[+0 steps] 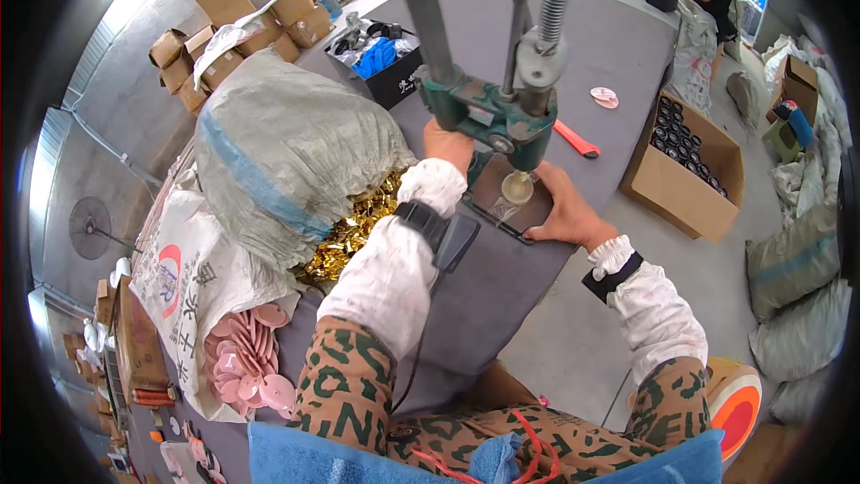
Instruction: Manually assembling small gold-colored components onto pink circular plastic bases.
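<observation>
In front of me stands a green bench press [491, 116] with steel columns and a coil spring. A pale round tip [517, 188] sits under its head, above a brown base plate with a dark edge bar [497, 220]. A small clear piece [504, 209] shows beside the tip. My left hand [448, 145] is at the left side of the press head, its fingers mostly hidden behind the green casting. My right hand [573, 211] curves around the right side of the tip, thumb at the end of the bar and fingers apart; nothing held shows in it.
Left of the press, a grey woven sack [287, 143] spills gold foil pieces [354, 237]. A white sack [206, 282] holds pink discs [251, 354]. A red-handled tool [576, 138] and pink piece [605, 97] lie beyond. Right stands a carton [690, 184] of black round parts.
</observation>
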`<move>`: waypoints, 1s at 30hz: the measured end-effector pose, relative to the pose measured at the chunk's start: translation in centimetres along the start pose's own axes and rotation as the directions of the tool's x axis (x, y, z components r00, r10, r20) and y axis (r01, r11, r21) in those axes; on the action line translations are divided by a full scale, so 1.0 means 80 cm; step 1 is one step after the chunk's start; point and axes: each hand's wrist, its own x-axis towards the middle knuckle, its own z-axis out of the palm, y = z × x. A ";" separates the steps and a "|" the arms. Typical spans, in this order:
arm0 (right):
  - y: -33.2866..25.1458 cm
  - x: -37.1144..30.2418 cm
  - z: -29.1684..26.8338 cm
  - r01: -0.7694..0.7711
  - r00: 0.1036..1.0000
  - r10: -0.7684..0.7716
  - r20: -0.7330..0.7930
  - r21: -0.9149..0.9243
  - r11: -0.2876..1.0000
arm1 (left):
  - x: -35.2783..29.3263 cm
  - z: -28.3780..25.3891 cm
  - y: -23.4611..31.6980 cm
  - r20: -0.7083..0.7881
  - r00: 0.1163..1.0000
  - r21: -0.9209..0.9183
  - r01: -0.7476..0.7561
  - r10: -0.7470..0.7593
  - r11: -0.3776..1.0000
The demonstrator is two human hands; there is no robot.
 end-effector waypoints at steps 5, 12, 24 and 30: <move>-0.003 0.012 0.018 -0.164 0.982 0.182 -0.058 0.229 0.960 | 0.067 -0.027 -0.055 0.034 0.999 0.417 -0.048 0.037 0.908; 0.015 0.002 0.026 -0.161 0.984 0.173 -0.041 0.210 0.964 | -0.012 -0.057 0.013 0.069 0.991 0.589 -0.131 0.112 0.797; -0.138 0.028 0.067 0.418 0.908 -0.417 -0.042 0.158 0.894 | -0.193 -0.336 0.140 -0.243 0.970 0.953 0.234 -0.025 -0.195; -0.222 0.149 0.261 0.549 0.733 -0.637 0.238 0.346 0.761 | -0.194 -0.352 0.174 -0.277 0.960 0.855 0.264 0.036 -0.447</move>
